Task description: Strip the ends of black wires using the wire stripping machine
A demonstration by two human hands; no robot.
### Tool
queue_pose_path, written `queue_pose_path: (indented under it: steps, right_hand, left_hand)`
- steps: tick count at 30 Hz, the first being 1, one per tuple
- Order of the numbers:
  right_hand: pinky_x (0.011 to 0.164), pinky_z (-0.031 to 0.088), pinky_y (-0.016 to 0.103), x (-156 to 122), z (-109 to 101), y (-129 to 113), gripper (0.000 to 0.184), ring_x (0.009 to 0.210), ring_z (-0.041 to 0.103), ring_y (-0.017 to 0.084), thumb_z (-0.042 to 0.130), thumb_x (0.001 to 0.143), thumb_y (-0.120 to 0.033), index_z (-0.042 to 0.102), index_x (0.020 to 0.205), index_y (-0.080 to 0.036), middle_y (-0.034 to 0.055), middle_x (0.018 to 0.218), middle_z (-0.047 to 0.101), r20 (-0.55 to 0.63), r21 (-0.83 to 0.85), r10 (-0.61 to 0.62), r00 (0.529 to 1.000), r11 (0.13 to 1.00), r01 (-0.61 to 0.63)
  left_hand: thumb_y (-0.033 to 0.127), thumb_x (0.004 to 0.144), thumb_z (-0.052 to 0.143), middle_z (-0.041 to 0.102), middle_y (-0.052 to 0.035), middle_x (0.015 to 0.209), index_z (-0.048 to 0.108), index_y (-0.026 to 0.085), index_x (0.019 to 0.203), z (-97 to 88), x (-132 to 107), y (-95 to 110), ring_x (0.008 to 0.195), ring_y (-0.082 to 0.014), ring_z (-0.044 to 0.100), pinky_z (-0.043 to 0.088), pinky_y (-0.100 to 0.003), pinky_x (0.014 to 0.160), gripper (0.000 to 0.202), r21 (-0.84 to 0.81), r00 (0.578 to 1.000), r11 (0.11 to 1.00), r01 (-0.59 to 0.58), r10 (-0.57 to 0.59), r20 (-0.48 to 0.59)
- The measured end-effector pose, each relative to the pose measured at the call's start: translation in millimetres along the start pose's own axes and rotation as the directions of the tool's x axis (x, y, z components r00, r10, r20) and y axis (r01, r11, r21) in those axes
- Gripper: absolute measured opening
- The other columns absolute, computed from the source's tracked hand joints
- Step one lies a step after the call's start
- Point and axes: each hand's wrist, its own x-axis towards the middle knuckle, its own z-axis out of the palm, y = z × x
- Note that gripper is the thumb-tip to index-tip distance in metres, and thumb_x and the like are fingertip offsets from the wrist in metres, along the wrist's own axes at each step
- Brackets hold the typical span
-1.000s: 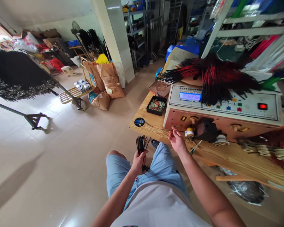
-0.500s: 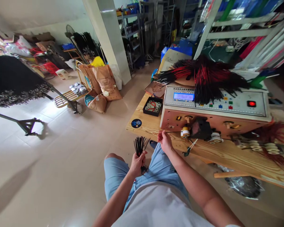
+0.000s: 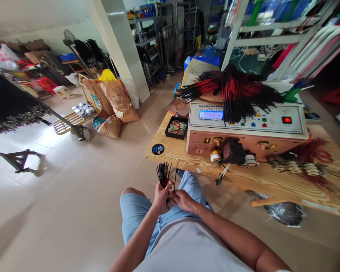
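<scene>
Just now, both hands work above the lap, sorting a bunch of black wires (image 3: pixel 163 174)
Left hand (image 3: pixel 164 198) curls shut around the bunch, its tips fanning upward; right hand (image 3: pixel 184 200) pinches one thin black wire (image 3: pixel 175 181) between thumb and fingertips, just beside the bunch, not yet in it. At 1 o'clock, a wire-cutting machine (image 3: pixel 243 141) sits on a pine bench (image 3: pixel 170 155); its blue display (image 3: pixel 211 115) and round sticker (image 3: pixel 158 149) are too small to read
</scene>
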Motion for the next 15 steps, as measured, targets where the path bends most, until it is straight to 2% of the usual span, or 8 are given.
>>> queue_pose_path:
  steps: [3, 6, 9, 11, 12, 14, 15]
  right_hand:
    - [0.060, 0.037, 0.025, -14.2, 3.7, 0.0, 0.028, 0.061, 0.055, 0.014, 0.048, 0.094, -0.024, 0.062, 0.069, -0.019, 0.0004, 0.064, 0.061, 0.110, -0.166, 0.003, 0.994, 0.986, 0.016]
    - [0.062, 0.038, 0.024, -23.3, 3.6, 3.0, 0.027, 0.064, 0.058, 0.015, 0.048, 0.092, -0.020, 0.065, 0.071, -0.019, 0.0001, 0.065, 0.062, 0.222, -0.197, 0.004, 0.975, 0.980, 0.041]
    - [0.063, 0.039, 0.023, -26.8, -0.7, 9.1, 0.021, 0.066, 0.059, 0.015, 0.052, 0.088, -0.018, 0.069, 0.076, -0.018, 0.0000, 0.068, 0.065, 0.257, -0.189, -0.006, 0.966, 0.980, 0.057]
    - [0.064, 0.040, 0.023, -28.5, -9.3, 15.7, 0.013, 0.067, 0.059, 0.016, 0.060, 0.082, -0.019, 0.072, 0.088, -0.018, -0.0004, 0.072, 0.067, 0.212, -0.175, -0.017, 0.977, 0.983, 0.054]
    - [0.064, 0.040, 0.024, -30.0, -16.5, 20.1, 0.016, 0.068, 0.059, 0.016, 0.063, 0.080, -0.020, 0.073, 0.092, -0.018, -0.0003, 0.074, 0.068, 0.156, -0.167, -0.026, 0.987, 0.985, 0.052]
    - [0.066, 0.042, 0.025, -35.5, -38.2, 31.2, 0.017, 0.069, 0.059, 0.017, 0.064, 0.081, -0.027, 0.072, 0.093, -0.018, 0.0011, 0.075, 0.069, -0.025, -0.151, -0.056, 0.998, 0.987, 0.052]
    - [0.067, 0.043, 0.026, -39.8, -53.0, 37.8, 0.018, 0.070, 0.060, 0.018, 0.062, 0.084, -0.031, 0.072, 0.089, -0.018, 0.0023, 0.075, 0.069, -0.159, -0.147, -0.074, 0.985, 0.988, 0.050]
  left_hand:
    - [0.059, 0.068, 0.082, 0.064, -0.0022, 0.071, 0.068, 0.014, 0.088, 1.2, 1.6, -0.6, 0.041, -0.0028, 0.034, 0.024, -0.019, 0.038, 0.051, 0.035, 1.000, 0.999, -0.007, 0.006, 0.029]
    - [0.055, 0.071, 0.082, 0.066, -0.0024, 0.071, 0.067, 0.014, 0.093, 2.1, 3.0, -2.7, 0.043, -0.0030, 0.034, 0.024, -0.018, 0.039, 0.049, 0.017, 0.999, 1.000, -0.010, 0.009, 0.041]
    - [0.053, 0.071, 0.082, 0.061, 0.0015, 0.065, 0.065, 0.015, 0.093, 2.9, 2.9, -3.6, 0.043, -0.0035, 0.036, 0.024, -0.017, 0.040, 0.047, -0.030, 1.000, 1.000, 0.007, -0.006, 0.028]
    - [0.053, 0.071, 0.082, 0.058, 0.0037, 0.064, 0.065, 0.015, 0.095, 2.4, 2.1, -3.1, 0.043, -0.0031, 0.034, 0.022, -0.017, 0.038, 0.049, -0.050, 0.999, 0.998, 0.032, -0.030, 0.029]
    - [0.054, 0.071, 0.082, 0.056, 0.0045, 0.063, 0.065, 0.015, 0.097, 1.5, 1.6, -2.7, 0.042, -0.0029, 0.033, 0.021, -0.017, 0.038, 0.050, -0.053, 0.999, 0.998, 0.044, -0.043, 0.028]
    - [0.055, 0.069, 0.082, 0.054, 0.0055, 0.062, 0.065, 0.015, 0.097, -1.8, 0.3, -2.1, 0.041, -0.0026, 0.032, 0.019, -0.017, 0.037, 0.052, -0.056, 0.998, 0.996, 0.063, -0.062, 0.020]
    - [0.056, 0.068, 0.083, 0.053, 0.0057, 0.062, 0.065, 0.014, 0.096, -4.2, -0.3, -2.1, 0.041, -0.0027, 0.033, 0.019, -0.017, 0.037, 0.053, -0.056, 0.997, 0.996, 0.070, -0.069, 0.016]
